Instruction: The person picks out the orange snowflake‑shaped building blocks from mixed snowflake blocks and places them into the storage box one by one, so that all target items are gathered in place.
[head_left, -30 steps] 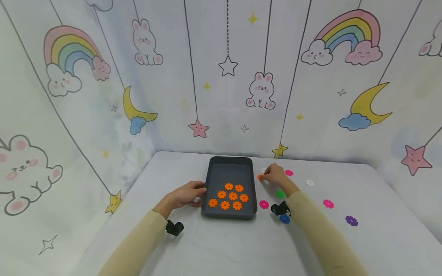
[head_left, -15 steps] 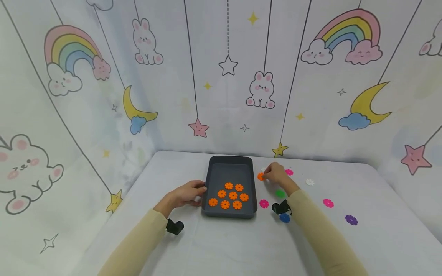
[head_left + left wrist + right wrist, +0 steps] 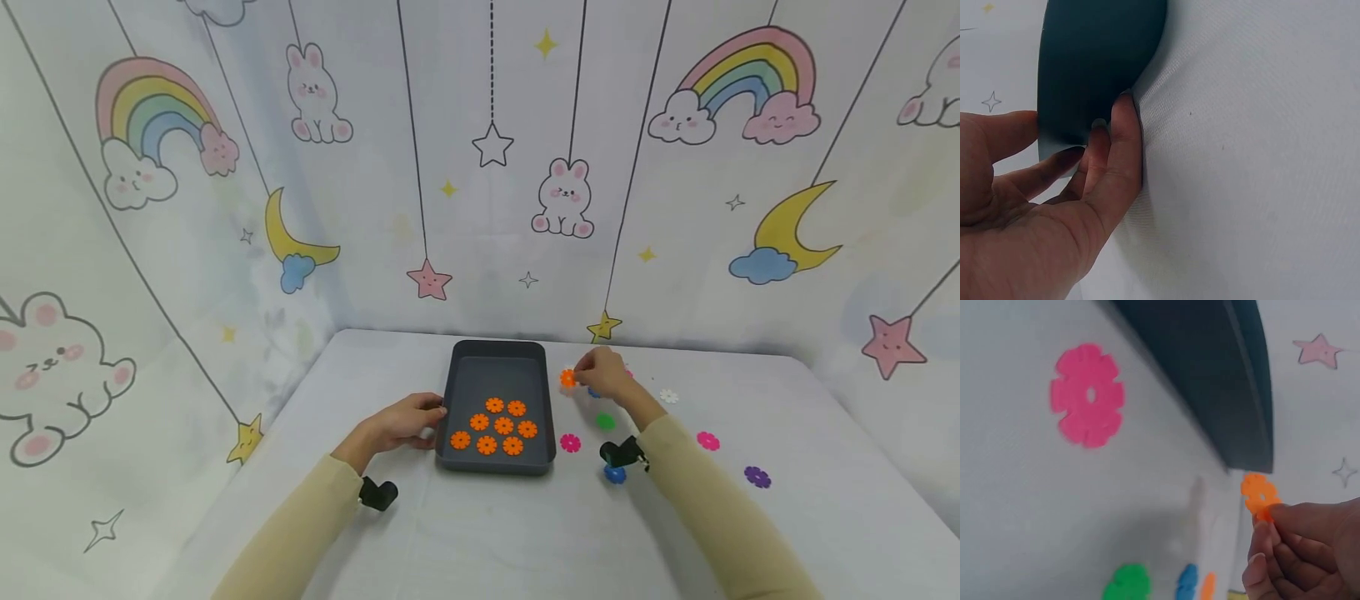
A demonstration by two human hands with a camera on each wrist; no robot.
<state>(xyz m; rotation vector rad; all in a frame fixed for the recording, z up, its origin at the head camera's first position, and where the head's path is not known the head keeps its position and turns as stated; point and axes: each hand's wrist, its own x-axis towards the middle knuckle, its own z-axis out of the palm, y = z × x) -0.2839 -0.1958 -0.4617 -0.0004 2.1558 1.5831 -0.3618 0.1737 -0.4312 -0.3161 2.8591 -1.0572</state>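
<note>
In the head view, my right hand [image 3: 606, 375] pinches an orange notched plastic disc [image 3: 567, 378] above the table, right of the grey tray [image 3: 495, 464]. The right wrist view shows that orange disc [image 3: 1259, 492] between thumb and fingertips, near the tray's wall [image 3: 1194, 369]. My left hand [image 3: 405, 421] holds the left side of the tray. In the left wrist view its thumb meets the rim and its fingers [image 3: 1125, 140] lie against the outer wall. Several orange discs [image 3: 503, 426] lie flat inside the tray's near half.
Right of the tray, loose discs lie on the white cloth: pink [image 3: 570, 443], green [image 3: 605, 422], blue [image 3: 615, 474], another pink [image 3: 708, 441], purple [image 3: 757, 477] and white [image 3: 669, 397]. A patterned curtain [image 3: 495, 208] stands behind the table.
My right hand has lifted the orange disc slightly up from the table, uncovering a blue disc beneath the hand. The left hand and the tray stay in place.
</note>
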